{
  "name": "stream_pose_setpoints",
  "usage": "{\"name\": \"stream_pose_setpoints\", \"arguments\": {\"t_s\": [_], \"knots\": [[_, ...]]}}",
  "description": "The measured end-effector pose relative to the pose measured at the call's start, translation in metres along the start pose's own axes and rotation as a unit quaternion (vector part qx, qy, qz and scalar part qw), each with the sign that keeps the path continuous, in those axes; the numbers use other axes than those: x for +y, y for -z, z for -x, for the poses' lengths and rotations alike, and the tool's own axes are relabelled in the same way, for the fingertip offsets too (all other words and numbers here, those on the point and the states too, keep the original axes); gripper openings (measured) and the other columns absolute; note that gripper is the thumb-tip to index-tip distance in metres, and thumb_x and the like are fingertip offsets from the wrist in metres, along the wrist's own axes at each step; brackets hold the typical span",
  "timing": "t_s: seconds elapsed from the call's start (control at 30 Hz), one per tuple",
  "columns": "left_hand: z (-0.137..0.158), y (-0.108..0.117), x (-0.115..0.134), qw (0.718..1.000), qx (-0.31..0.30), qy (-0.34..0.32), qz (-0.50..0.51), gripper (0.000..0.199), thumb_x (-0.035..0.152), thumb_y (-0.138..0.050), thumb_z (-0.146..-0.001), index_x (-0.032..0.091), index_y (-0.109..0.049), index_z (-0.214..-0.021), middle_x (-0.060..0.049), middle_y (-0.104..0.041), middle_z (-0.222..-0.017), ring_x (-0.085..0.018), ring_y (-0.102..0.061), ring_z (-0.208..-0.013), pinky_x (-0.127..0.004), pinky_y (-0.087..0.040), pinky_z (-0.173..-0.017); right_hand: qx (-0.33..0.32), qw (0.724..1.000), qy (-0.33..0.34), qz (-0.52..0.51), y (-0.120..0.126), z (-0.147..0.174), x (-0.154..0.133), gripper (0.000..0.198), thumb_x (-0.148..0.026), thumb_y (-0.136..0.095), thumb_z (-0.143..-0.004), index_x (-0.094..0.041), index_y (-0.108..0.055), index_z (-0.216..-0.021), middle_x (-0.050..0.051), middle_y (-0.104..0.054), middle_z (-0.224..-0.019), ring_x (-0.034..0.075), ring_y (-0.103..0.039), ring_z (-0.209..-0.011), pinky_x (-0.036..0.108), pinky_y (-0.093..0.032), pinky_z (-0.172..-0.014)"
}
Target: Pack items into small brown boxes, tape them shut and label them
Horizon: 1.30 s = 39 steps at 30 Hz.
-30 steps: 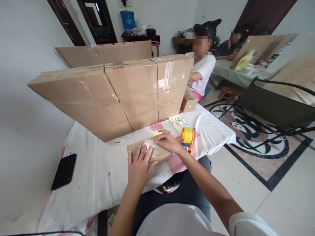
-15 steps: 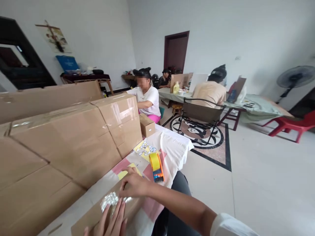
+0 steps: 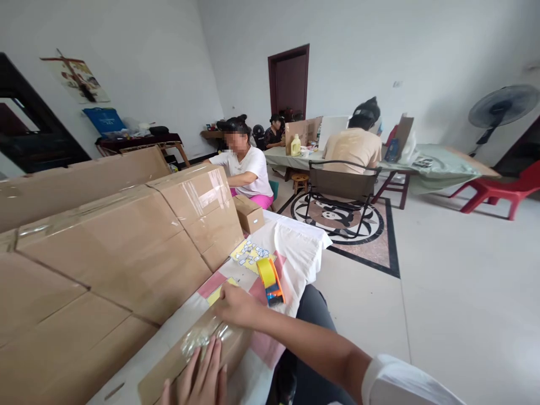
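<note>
A cardboard box (image 3: pixel 169 377) lies in front of me on the cloth-covered table, with shiny, wrinkled clear tape (image 3: pixel 197 341) along its top. My left hand (image 3: pixel 198 377) rests flat on the box beside the tape, fingers stretched out. At the box's far end, my right hand (image 3: pixel 237 305) is closed with its fingers curled in; what they pinch, if anything, is hidden. Just past that hand stands an orange tape dispenser (image 3: pixel 270 281) with a yellow roll, touched by neither hand.
Stacked cardboard boxes (image 3: pixel 126 236) form a wall on the left. A small box (image 3: pixel 248 214) stands at the table's far end. Across from me sits a person in a white shirt (image 3: pixel 255 171). Another person sits on a folding chair (image 3: pixel 343 180), back towards me.
My right hand has moved a little along the box towards its far end, its fingers more curled. My left hand stays flat on the box. The view has shifted slightly.
</note>
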<state>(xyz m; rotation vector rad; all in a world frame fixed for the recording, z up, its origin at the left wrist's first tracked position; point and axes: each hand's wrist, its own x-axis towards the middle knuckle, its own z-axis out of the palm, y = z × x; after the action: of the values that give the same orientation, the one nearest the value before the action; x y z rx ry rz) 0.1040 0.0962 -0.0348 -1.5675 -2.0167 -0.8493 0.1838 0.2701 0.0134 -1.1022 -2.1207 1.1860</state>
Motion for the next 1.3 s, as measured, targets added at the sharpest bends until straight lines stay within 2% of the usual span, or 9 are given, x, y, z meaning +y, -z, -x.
{"name": "stream_pose_setpoints", "arguments": {"t_s": [0.17, 0.33, 0.57, 0.7, 0.87, 0.97, 1.13, 1.2, 1.3], "knots": [[0.002, 0.016, -0.003, 0.997, -0.054, -0.036, -0.033, 0.060, 0.033, -0.051, -0.094, 0.040, -0.037, -0.152, -0.002, -0.067, -0.135, -0.030, -0.061, -0.122, -0.056, -0.021, -0.117, 0.086, 0.992, -0.021, -0.090, -0.007, -0.009, 0.034, 0.010, -0.019, -0.055, -0.084, -0.020, -0.049, -0.077, -0.002, -0.057, -0.074, 0.014, -0.055, -0.073, 0.025, -0.040, -0.065], [0.013, 0.036, -0.023, 0.995, -0.071, 0.010, -0.065, 0.053, 0.035, -0.051, -0.095, 0.037, -0.047, -0.147, -0.002, -0.064, -0.139, -0.029, -0.056, -0.128, -0.054, -0.019, -0.118, 0.136, 0.984, -0.058, -0.099, 0.011, -0.009, 0.072, 0.013, -0.013, -0.044, -0.087, -0.019, -0.053, -0.080, 0.002, -0.062, -0.080, 0.017, -0.062, -0.079, 0.029, -0.048, -0.073], [0.017, 0.053, -0.035, 0.992, -0.096, 0.038, -0.072, 0.045, 0.038, -0.050, -0.095, 0.033, -0.054, -0.140, -0.004, -0.065, -0.137, -0.029, -0.055, -0.130, -0.050, -0.024, -0.115, 0.087, 0.995, -0.041, 0.009, 0.022, -0.024, 0.073, 0.026, -0.010, -0.050, -0.086, -0.017, -0.065, -0.105, 0.008, -0.067, -0.110, 0.019, -0.062, -0.103, 0.032, -0.047, -0.094], [0.022, 0.059, -0.038, 0.989, -0.100, 0.069, -0.082, 0.045, 0.037, -0.050, -0.096, 0.031, -0.054, -0.140, -0.006, -0.065, -0.137, -0.029, -0.052, -0.134, -0.048, -0.026, -0.113, 0.019, 0.993, -0.053, 0.101, 0.011, -0.024, 0.075, 0.026, -0.015, -0.065, -0.079, -0.020, -0.068, -0.104, 0.010, -0.066, -0.113, 0.026, -0.059, -0.109, 0.040, -0.043, -0.100], [0.025, 0.058, -0.034, 0.986, -0.099, 0.094, -0.095, 0.046, 0.035, -0.048, -0.097, 0.030, -0.052, -0.142, -0.006, -0.062, -0.142, -0.029, -0.049, -0.137, -0.048, -0.025, -0.113, 0.016, 0.978, -0.102, 0.184, -0.018, -0.014, 0.077, 0.077, -0.021, -0.084, -0.064, -0.011, -0.053, -0.134, 0.025, -0.054, -0.133, 0.042, -0.043, -0.130, 0.057, -0.028, -0.110], [0.023, 0.057, -0.030, 0.984, -0.099, 0.104, -0.106, 0.045, 0.036, -0.047, -0.097, 0.029, -0.052, -0.141, -0.006, -0.061, -0.143, -0.028, -0.049, -0.137, -0.047, -0.025, -0.114, 0.023, 0.976, -0.123, 0.180, -0.031, -0.012, 0.073, 0.087, -0.014, -0.081, -0.067, -0.008, -0.041, -0.144, 0.029, -0.053, -0.134, 0.041, -0.045, -0.130, 0.058, -0.024, -0.112], [0.020, 0.057, -0.028, 0.982, -0.107, 0.104, -0.118, 0.044, 0.037, -0.045, -0.097, 0.026, -0.054, -0.139, -0.007, -0.062, -0.142, -0.028, -0.050, -0.136, -0.048, -0.027, -0.113, 0.014, 0.985, -0.147, 0.086, -0.030, -0.020, 0.077, 0.060, -0.007, -0.069, -0.073, -0.008, -0.054, -0.130, 0.024, -0.064, -0.122, 0.036, -0.059, -0.118, 0.051, -0.041, -0.102], [0.021, 0.057, -0.028, 0.982, -0.107, 0.103, -0.116, 0.044, 0.036, -0.046, -0.097, 0.026, -0.054, -0.139, -0.007, -0.062, -0.141, -0.028, -0.050, -0.135, -0.048, -0.027, -0.113, -0.014, 0.989, -0.148, 0.013, -0.023, -0.022, 0.081, 0.037, -0.010, -0.067, -0.074, -0.009, -0.063, -0.111, 0.018, -0.071, -0.105, 0.031, -0.067, -0.099, 0.041, -0.050, -0.086], [0.020, 0.057, -0.028, 0.983, -0.103, 0.105, -0.110, 0.044, 0.036, -0.049, -0.096, 0.027, -0.055, -0.139, -0.008, -0.063, -0.140, -0.030, -0.051, -0.135, -0.049, -0.028, -0.113, -0.059, 0.984, -0.125, -0.116, -0.009, -0.019, 0.085, 0.012, -0.015, -0.066, -0.078, -0.012, -0.067, -0.089, 0.007, -0.073, -0.082, 0.021, -0.069, -0.074, 0.028, -0.051, -0.064]]}}
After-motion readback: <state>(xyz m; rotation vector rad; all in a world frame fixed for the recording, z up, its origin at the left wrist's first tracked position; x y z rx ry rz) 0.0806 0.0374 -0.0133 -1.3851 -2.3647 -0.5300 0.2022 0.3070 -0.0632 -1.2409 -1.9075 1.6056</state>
